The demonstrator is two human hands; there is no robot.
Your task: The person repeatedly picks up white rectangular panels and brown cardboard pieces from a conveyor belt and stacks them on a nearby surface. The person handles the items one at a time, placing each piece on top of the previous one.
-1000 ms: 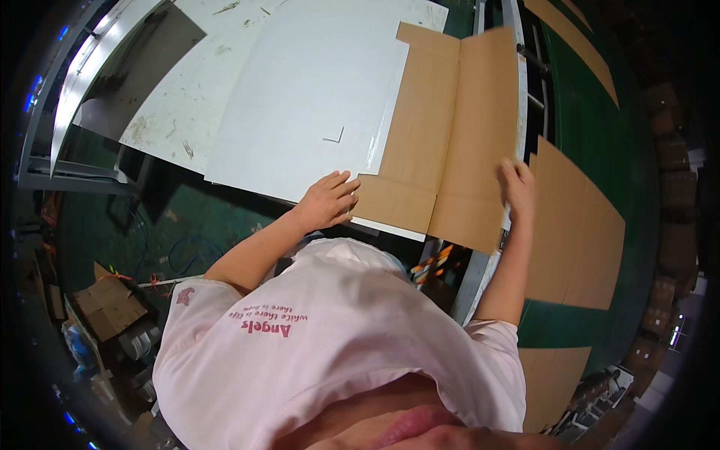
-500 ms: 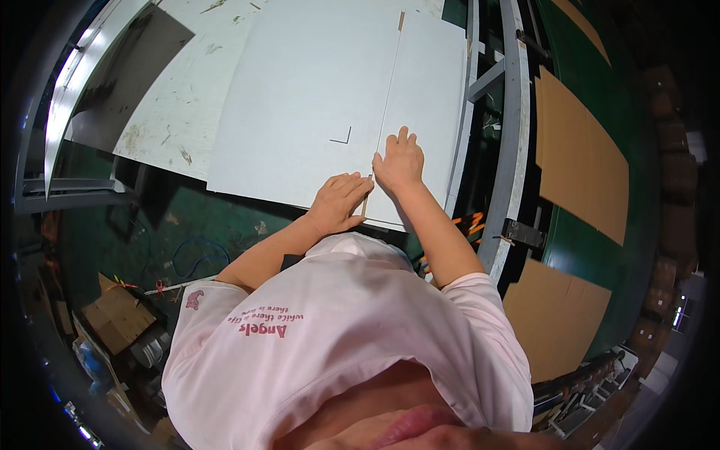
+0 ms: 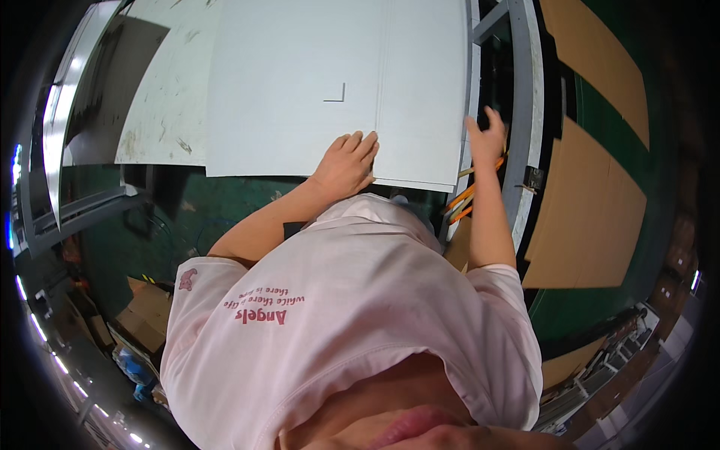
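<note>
A large white flat sheet (image 3: 300,90) lies on the work surface in front of me, with a small corner mark on it. A narrower white panel (image 3: 420,90) joins it on the right along a straight crease. My left hand (image 3: 345,161) rests flat, palm down, on the near edge of the sheet, right at the crease. My right hand (image 3: 486,139) is at the panel's right edge, next to the grey metal frame (image 3: 525,112). Its fingers are spread and a little blurred, and it holds nothing.
A worn, scuffed white tabletop (image 3: 161,97) extends left of the sheet. Brown cardboard sheets (image 3: 592,202) lie on the green floor to the right of the frame. Orange cables (image 3: 465,202) hang below the table edge. Cardboard boxes (image 3: 146,315) stand at the lower left.
The brown cardboard flap held a second ago is gone from the table; only white surface shows. My right hand went to the sheet's middle, then out to its right edge. My left hand stayed.
</note>
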